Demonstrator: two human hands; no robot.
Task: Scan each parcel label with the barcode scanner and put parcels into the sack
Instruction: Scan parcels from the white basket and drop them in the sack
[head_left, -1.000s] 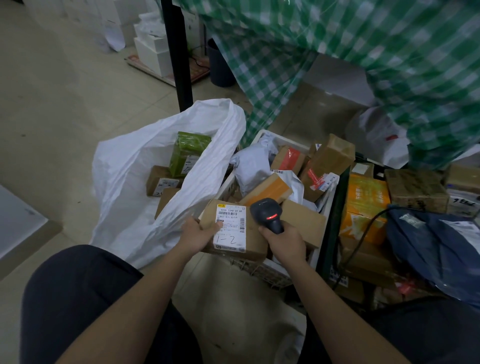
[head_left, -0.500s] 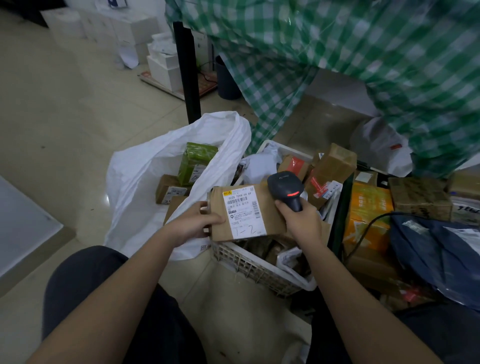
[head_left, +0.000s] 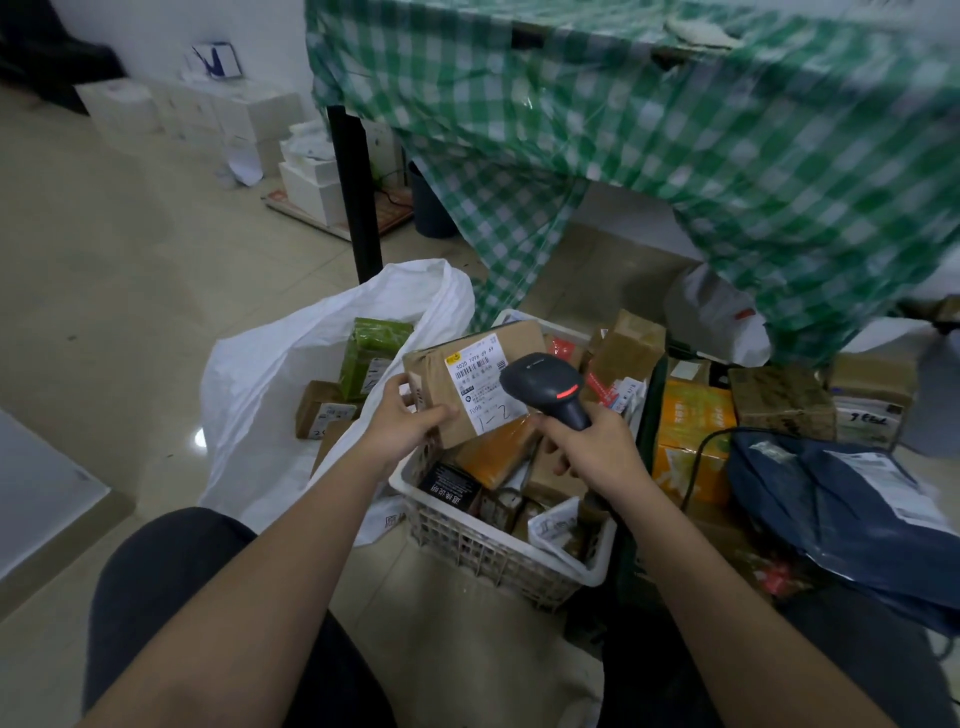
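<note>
Cardboard parcel (head_left: 467, 379) under the barcode scanner (head_left: 550, 389), above the white plastic basket (head_left: 488, 551).
The left hand (head_left: 408, 421) grips the taped brown box by its near-left corner; the right hand (head_left: 592, 447) clenches the scanner's dark handle. The crinkled white sack (head_left: 270, 374) gapes just left, holding a green packet (head_left: 371, 356).

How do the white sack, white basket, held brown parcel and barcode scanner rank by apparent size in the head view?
1. white sack
2. white basket, partly covered by hands and parcels
3. brown parcel
4. barcode scanner
Parcel and scanner are raised toward the camera, so they may look oversized.
</note>
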